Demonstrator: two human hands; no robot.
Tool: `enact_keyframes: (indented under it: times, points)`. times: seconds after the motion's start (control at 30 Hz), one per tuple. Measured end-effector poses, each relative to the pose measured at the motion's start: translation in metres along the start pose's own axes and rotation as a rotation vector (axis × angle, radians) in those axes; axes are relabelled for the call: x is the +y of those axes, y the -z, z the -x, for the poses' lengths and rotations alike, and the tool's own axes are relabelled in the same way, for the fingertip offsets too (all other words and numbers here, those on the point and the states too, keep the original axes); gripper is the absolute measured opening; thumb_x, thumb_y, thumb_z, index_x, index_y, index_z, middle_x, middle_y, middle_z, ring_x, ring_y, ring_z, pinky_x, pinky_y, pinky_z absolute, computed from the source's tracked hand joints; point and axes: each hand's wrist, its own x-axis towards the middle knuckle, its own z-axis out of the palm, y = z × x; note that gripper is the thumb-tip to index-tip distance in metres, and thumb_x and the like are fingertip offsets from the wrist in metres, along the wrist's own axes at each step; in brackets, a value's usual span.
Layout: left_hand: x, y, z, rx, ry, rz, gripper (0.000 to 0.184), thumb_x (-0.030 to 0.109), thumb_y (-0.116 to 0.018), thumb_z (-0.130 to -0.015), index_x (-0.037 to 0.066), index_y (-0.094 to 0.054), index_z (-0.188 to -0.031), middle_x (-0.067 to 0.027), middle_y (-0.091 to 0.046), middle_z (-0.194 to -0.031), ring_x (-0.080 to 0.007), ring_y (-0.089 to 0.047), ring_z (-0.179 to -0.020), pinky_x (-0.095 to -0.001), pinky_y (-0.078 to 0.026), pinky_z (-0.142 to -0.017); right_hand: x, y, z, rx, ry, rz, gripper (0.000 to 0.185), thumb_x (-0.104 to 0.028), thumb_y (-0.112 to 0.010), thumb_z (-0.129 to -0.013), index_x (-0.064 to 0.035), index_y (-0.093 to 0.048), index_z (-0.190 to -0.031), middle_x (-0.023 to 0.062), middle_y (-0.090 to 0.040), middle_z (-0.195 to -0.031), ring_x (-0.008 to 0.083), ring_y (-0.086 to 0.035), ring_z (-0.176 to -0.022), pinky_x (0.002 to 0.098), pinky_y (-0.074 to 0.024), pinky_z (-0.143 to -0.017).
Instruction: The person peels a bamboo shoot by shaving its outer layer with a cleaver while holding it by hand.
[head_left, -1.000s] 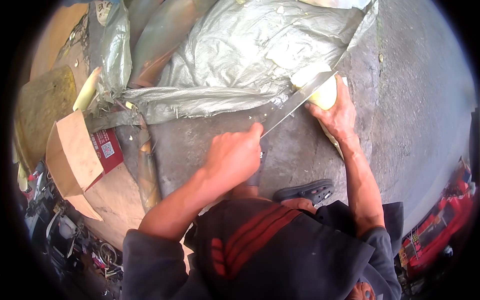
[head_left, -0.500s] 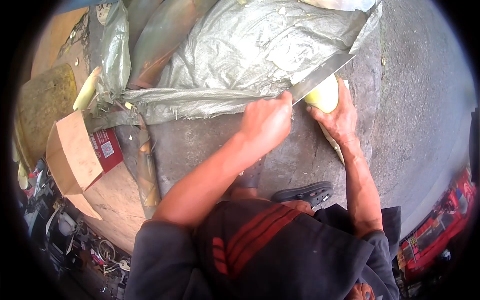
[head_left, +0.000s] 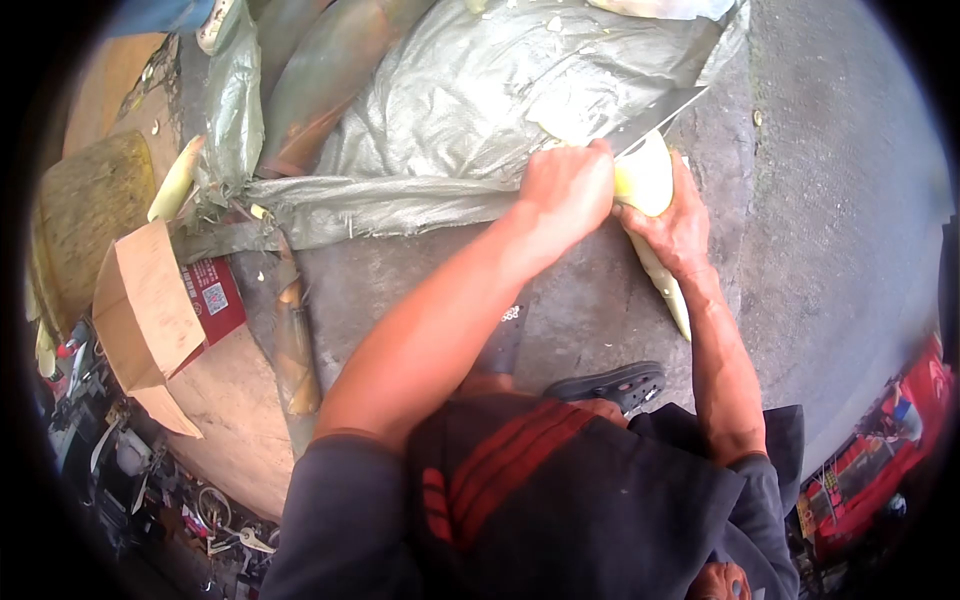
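Observation:
My left hand (head_left: 570, 190) is closed around the handle of a knife, whose wide blade (head_left: 655, 118) points up and right. The blade lies across the upper end of a pale, peeled bamboo shoot (head_left: 645, 180). My right hand (head_left: 678, 225) grips this shoot from the right side, thumb in front. Below the hand, the shoot's narrow tip (head_left: 670, 290) slants down toward the ground. My left fist hides the knife handle. Just beyond both hands lies a silvery woven plastic sheet (head_left: 440, 110) with pale scraps on it.
Large unpeeled shoots (head_left: 330, 80) lie at the upper left; a thinner one (head_left: 297, 350) is beside an open cardboard box (head_left: 150, 300). A small pale shoot (head_left: 175, 180) rests near a stained yellowish board (head_left: 95, 210). A dark clog (head_left: 610, 385) is below. Red items (head_left: 880, 460) are at right.
My left hand has moved up and right with the knife, bringing its fist close to the shoot. My right hand keeps its grip, while more of the shoot's lower tip now shows.

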Motion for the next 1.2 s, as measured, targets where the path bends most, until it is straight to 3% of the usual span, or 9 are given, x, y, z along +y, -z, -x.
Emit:
enact_keyframes:
  times: [0.17, 0.3, 0.4, 0.43, 0.47, 0.57, 0.67, 0.83, 1.2]
  points:
    - [-0.003, 0.021, -0.014, -0.132, 0.094, -0.025, 0.023, 0.008, -0.057, -0.087, 0.0, -0.071, -0.103, -0.0204, -0.075, -0.096, -0.0356, -0.074, -0.093, -0.0451, -0.057, -0.08, 0.002, 0.011, -0.01, -0.041, 0.038, -0.095, 0.106, -0.048, -0.087, -0.063, -0.0003, -0.042, -0.146, 0.0212, -0.054, -0.137, 0.0365, -0.054, -0.127, 0.0452, -0.0449, -0.106]
    - [-0.032, 0.028, -0.005, -0.037, 0.049, 0.018, 0.021, 0.007, -0.056, -0.087, 0.001, -0.069, -0.103, -0.0223, -0.073, -0.088, -0.0407, -0.071, -0.083, -0.0511, -0.055, -0.073, 0.017, 0.009, -0.003, 0.116, 0.039, 0.069, 0.114, -0.052, -0.09, -0.062, 0.0, -0.037, -0.148, 0.0253, -0.049, -0.136, 0.0402, -0.051, -0.125, 0.0479, -0.0443, -0.106]
    - [-0.032, 0.045, 0.043, -0.013, 0.079, 0.074, 0.03, 0.015, -0.058, -0.092, 0.002, -0.063, -0.119, -0.0254, -0.068, -0.081, -0.0476, -0.066, -0.079, -0.0552, -0.05, -0.074, 0.007, 0.002, 0.012, 0.218, 0.139, 0.166, 0.119, -0.049, -0.093, -0.061, -0.0007, -0.032, -0.151, 0.0263, -0.049, -0.135, 0.0412, -0.05, -0.125, 0.0488, -0.0447, -0.106]
    - [-0.033, 0.042, 0.059, 0.024, 0.1, 0.102, 0.029, 0.015, -0.058, -0.092, 0.003, -0.063, -0.118, -0.0248, -0.067, -0.077, -0.0476, -0.066, -0.077, -0.0554, -0.05, -0.072, 0.005, -0.002, 0.015, 0.236, 0.207, 0.2, 0.12, -0.047, -0.094, -0.06, -0.001, -0.031, -0.151, 0.0264, -0.049, -0.135, 0.0413, -0.05, -0.125, 0.049, -0.045, -0.105]
    - [-0.036, 0.035, 0.075, 0.06, 0.122, 0.13, 0.028, 0.015, -0.058, -0.092, 0.004, -0.063, -0.118, -0.0242, -0.066, -0.074, -0.0476, -0.065, -0.074, -0.0556, -0.049, -0.07, 0.006, -0.006, 0.014, 0.25, 0.226, 0.227, 0.118, -0.036, -0.095, -0.061, -0.0015, -0.029, -0.152, 0.0268, -0.049, -0.136, 0.0419, -0.051, -0.125, 0.0481, -0.0456, -0.105]
    - [-0.04, 0.022, 0.107, 0.069, 0.188, 0.211, 0.026, 0.014, -0.059, -0.093, 0.005, -0.063, -0.117, -0.0229, -0.064, -0.069, -0.0462, -0.065, -0.069, -0.0552, -0.048, -0.065, -0.011, 0.01, 0.003, 0.076, -0.097, 0.14, 0.114, -0.033, -0.093, -0.063, -0.0017, -0.03, -0.152, 0.0263, -0.05, -0.136, 0.042, -0.052, -0.125, 0.0475, -0.0466, -0.104]
    - [-0.038, 0.023, 0.127, 0.052, 0.161, 0.184, 0.021, 0.015, -0.059, -0.093, 0.004, -0.06, -0.111, -0.0226, -0.066, -0.07, -0.0454, -0.066, -0.069, -0.0562, -0.049, -0.063, -0.002, 0.014, 0.01, 0.007, 0.041, 0.073, 0.11, -0.032, -0.089, -0.064, -0.0018, -0.031, -0.152, 0.0249, -0.051, -0.135, 0.0417, -0.054, -0.124, 0.0472, -0.0474, -0.104]
    - [-0.035, 0.028, 0.15, 0.064, 0.13, 0.078, 0.014, 0.016, -0.058, -0.093, 0.004, -0.057, -0.102, -0.0203, -0.07, -0.076, -0.0438, -0.067, -0.067, -0.0566, -0.051, -0.062, -0.009, -0.008, 0.014, 0.024, 0.062, 0.139, 0.11, -0.037, -0.089, -0.063, -0.0038, -0.034, -0.152, 0.0238, -0.053, -0.133, 0.0407, -0.054, -0.124, 0.0479, -0.0481, -0.103]
    - [-0.024, 0.036, 0.166, -0.008, 0.133, 0.051, 0.012, 0.013, -0.06, -0.092, 0.006, -0.057, -0.101, -0.0184, -0.068, -0.072, -0.0432, -0.066, -0.065, -0.0561, -0.05, -0.06, -0.014, -0.012, 0.013, 0.105, 0.038, 0.128, 0.107, -0.039, -0.092, -0.061, -0.0086, -0.038, -0.148, 0.02, -0.057, -0.125, 0.0404, -0.062, -0.112, 0.0494, -0.0542, -0.09]
